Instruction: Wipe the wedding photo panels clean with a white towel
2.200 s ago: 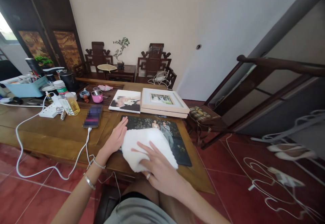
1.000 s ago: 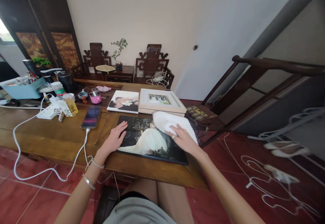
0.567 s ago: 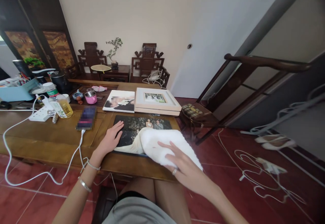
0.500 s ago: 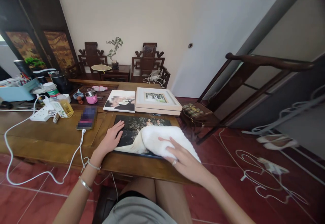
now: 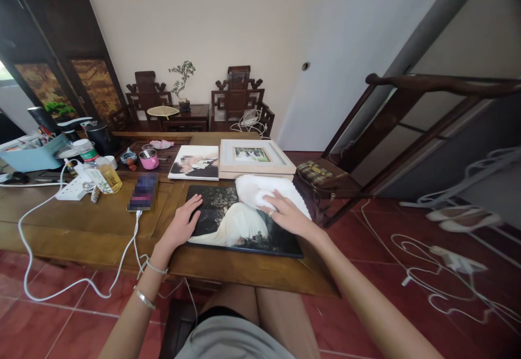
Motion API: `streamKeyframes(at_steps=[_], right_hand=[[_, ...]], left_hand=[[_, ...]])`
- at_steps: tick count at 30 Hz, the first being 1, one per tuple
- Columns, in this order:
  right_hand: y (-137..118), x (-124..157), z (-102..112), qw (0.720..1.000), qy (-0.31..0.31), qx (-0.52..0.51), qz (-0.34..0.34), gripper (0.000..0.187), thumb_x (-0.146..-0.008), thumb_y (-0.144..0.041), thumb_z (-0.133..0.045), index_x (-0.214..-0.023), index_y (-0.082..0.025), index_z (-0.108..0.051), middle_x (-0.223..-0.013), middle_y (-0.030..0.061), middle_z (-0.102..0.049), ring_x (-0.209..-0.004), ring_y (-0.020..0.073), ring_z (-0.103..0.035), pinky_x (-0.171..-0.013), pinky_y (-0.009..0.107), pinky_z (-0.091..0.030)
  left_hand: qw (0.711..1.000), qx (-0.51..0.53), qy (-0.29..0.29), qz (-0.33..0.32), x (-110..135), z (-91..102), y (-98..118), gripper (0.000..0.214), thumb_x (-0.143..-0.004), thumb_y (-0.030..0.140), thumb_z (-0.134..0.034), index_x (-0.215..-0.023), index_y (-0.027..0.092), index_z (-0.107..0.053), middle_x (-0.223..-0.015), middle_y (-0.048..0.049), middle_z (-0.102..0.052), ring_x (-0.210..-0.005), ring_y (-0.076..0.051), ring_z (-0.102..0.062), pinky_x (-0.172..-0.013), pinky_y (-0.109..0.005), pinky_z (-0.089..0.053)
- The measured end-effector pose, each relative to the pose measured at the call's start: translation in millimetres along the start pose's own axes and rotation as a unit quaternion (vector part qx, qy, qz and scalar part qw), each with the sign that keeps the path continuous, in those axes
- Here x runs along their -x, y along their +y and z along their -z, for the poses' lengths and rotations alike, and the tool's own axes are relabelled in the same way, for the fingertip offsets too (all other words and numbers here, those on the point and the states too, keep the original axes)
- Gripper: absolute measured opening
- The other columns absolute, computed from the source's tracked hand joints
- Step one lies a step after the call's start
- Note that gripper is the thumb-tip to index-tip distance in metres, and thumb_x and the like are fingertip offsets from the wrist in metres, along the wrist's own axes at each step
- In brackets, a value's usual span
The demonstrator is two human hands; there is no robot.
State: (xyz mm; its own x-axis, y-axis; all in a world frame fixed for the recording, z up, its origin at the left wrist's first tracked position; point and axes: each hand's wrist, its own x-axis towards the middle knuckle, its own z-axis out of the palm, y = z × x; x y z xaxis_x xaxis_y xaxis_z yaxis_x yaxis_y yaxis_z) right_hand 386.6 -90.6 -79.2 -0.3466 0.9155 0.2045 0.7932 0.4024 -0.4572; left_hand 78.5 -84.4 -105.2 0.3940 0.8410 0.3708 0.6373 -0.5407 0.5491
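A large dark photo panel (image 5: pixel 215 212) lies flat at the front edge of the wooden table, showing a pale flowing dress. My left hand (image 5: pixel 184 222) rests on its left edge, fingers stretched out. On the panel's upper right part, my right hand (image 5: pixel 290 215) presses a white fluffy towel (image 5: pixel 250 188), its fingers gripping a bunched fold. The towel hides the top right of the picture and reaches to the framed picture (image 5: pixel 260 155) behind. Left of that frame lies a smaller photo panel (image 5: pixel 195 164).
On the table's left are a phone (image 5: pixel 142 192) on a white cable, a power strip (image 5: pixel 73 188), a bottle of yellow liquid (image 5: pixel 108 177), a pink cup (image 5: pixel 148 159) and a blue bin (image 5: pixel 36 153). A wooden chair (image 5: pixel 350 177) holding a bag stands at the right.
My right hand has pushed the towel up and away from me, uncovering the panel's lower right part. My left hand stays on the left edge. The view has shifted slightly.
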Motion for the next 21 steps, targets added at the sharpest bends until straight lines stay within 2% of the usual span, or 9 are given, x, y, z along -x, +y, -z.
streamKeyframes(at_steps=[5,8,11,15,18,21], right_hand=[[-35.0,62.0,1.4,0.999,-0.021,0.004,0.035,0.02,-0.086,-0.025,-0.042,-0.084,-0.022,-0.061,-0.137,0.0087,-0.048,-0.132,0.027,-0.035,-0.109,0.053,-0.026],[-57.2,96.8,5.3,0.997,-0.051,0.008,0.061,0.019,-0.082,-0.018,-0.043,-0.08,-0.022,-0.061,-0.14,0.0079,-0.045,-0.133,0.0257,-0.033,-0.11,0.053,-0.024],[-67.1,113.0,7.3,0.995,-0.063,0.012,0.081,0.02,-0.08,-0.014,-0.044,-0.08,-0.023,-0.062,-0.14,0.0066,-0.045,-0.134,0.0248,-0.032,-0.11,0.052,-0.025],[-56.1,94.5,7.4,0.996,-0.067,0.016,0.06,0.02,-0.085,-0.021,-0.042,-0.084,-0.022,-0.062,-0.141,0.0068,-0.043,-0.133,0.027,-0.034,-0.108,0.051,-0.029],[-36.9,57.8,5.9,0.998,-0.037,0.018,0.047,0.023,-0.087,-0.026,-0.04,-0.093,-0.022,-0.062,-0.137,0.0063,-0.048,-0.129,0.0264,-0.039,-0.107,0.049,-0.03],[-17.2,17.5,3.7,0.999,-0.006,0.028,0.03,0.025,-0.088,-0.026,-0.039,-0.1,-0.024,-0.061,-0.122,0.0052,-0.06,-0.122,0.0257,-0.047,-0.105,0.048,-0.031]], left_hand=[[1.0,0.005,0.006,-0.001,-0.4,-1.4,-0.9,0.037,-0.092,0.028,-0.038,-0.123,0.017,-0.054,-0.138,-0.0102,-0.048,-0.132,-0.021,-0.039,-0.11,-0.047,-0.031],[1.0,0.005,0.006,-0.001,-1.1,-2.1,-2.2,0.037,-0.091,0.028,-0.038,-0.123,0.017,-0.054,-0.138,-0.0105,-0.048,-0.131,-0.022,-0.039,-0.11,-0.047,-0.03],[1.0,0.003,0.003,0.0,-1.4,-2.1,-3.4,0.037,-0.092,0.029,-0.038,-0.123,0.016,-0.054,-0.138,-0.011,-0.047,-0.132,-0.021,-0.038,-0.11,-0.046,-0.03],[1.0,0.001,-0.006,-0.008,-0.7,-1.6,-5.1,0.037,-0.092,0.029,-0.037,-0.122,0.016,-0.054,-0.139,-0.0111,-0.046,-0.133,-0.021,-0.036,-0.111,-0.046,-0.029],[1.0,0.001,-0.007,-0.007,0.0,-1.3,-6.2,0.037,-0.093,0.03,-0.036,-0.123,0.018,-0.053,-0.14,-0.0096,-0.045,-0.134,-0.021,-0.035,-0.111,-0.045,-0.028],[1.0,0.002,-0.011,-0.005,0.3,-0.9,-6.3,0.037,-0.093,0.031,-0.036,-0.124,0.017,-0.052,-0.141,-0.0096,-0.044,-0.134,-0.02,-0.035,-0.112,-0.044,-0.027]])
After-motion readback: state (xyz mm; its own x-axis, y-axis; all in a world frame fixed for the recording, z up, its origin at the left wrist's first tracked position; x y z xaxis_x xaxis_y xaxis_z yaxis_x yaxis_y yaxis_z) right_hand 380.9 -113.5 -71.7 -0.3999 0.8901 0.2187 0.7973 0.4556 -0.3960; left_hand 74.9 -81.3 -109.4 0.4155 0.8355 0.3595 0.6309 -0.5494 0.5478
